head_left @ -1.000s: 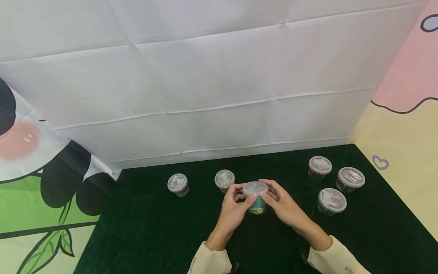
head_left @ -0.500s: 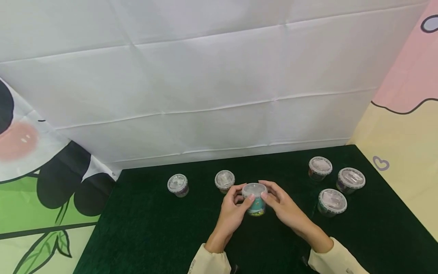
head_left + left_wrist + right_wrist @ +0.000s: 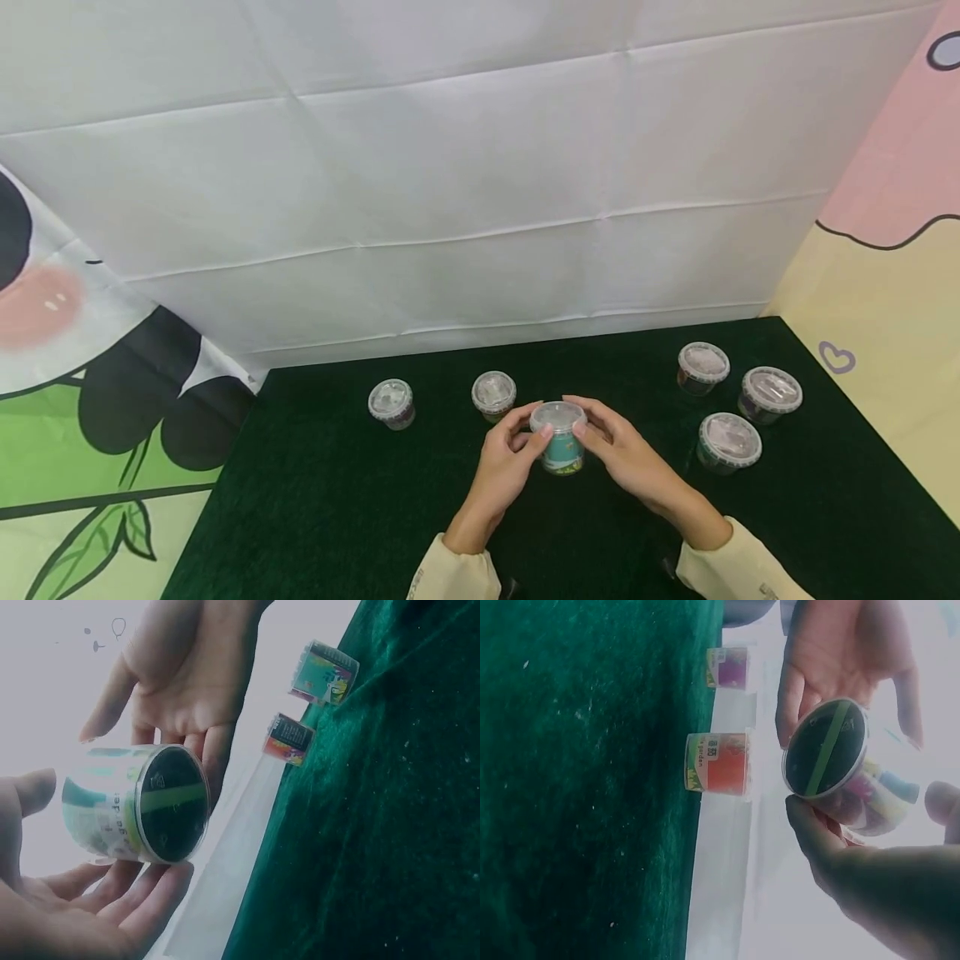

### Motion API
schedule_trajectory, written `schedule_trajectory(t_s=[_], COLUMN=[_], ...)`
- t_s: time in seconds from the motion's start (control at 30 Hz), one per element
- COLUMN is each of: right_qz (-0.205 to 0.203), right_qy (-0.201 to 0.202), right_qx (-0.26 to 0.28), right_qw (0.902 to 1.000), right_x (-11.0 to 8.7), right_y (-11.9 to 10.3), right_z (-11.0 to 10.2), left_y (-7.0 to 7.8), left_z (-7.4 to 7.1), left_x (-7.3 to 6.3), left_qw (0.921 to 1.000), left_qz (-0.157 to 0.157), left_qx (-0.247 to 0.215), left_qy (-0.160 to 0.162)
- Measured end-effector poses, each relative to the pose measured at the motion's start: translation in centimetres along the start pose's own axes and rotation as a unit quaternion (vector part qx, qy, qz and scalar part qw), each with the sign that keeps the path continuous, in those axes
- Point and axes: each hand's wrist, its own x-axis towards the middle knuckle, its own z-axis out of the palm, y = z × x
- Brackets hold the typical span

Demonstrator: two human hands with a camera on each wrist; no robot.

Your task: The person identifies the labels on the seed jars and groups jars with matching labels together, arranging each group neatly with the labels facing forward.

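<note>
The left hand (image 3: 502,462) and right hand (image 3: 630,457) grip between their fingers (image 3: 592,404) a tub (image 3: 564,453), probably light, stiff and slick though blurred, best held below its lid (image 3: 558,415).

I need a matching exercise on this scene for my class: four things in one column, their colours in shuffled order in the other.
Things
1. Label of the held tub
2. Table cover
3. Left sleeve
4. Heart drawing on the backdrop

Colours
A. Purple outline
B. Cream
C. Teal
D. Dark green

Pairs: 1-C, 2-D, 3-B, 4-A
</note>
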Motion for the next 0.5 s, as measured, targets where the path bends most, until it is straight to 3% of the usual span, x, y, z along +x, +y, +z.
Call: schedule_trajectory(t_s=[0.27, 0.5], right_qz=[-0.002, -0.003], right_qy=[0.009, -0.031], right_qx=[-0.007, 0.017], right_qw=[0.9999, 0.9994], right_x=[0.29, 0.31], right_y=[0.21, 0.26], right_z=[0.46, -0.18], left_y=[0.33, 0.32], left_z=[0.19, -0.35], left_x=[-0.18, -0.14], left_qw=[0.9991, 0.9997], left_qz=[-0.001, -0.018], left_qx=[0.013, 0.012], left_qy=[0.041, 0.012])
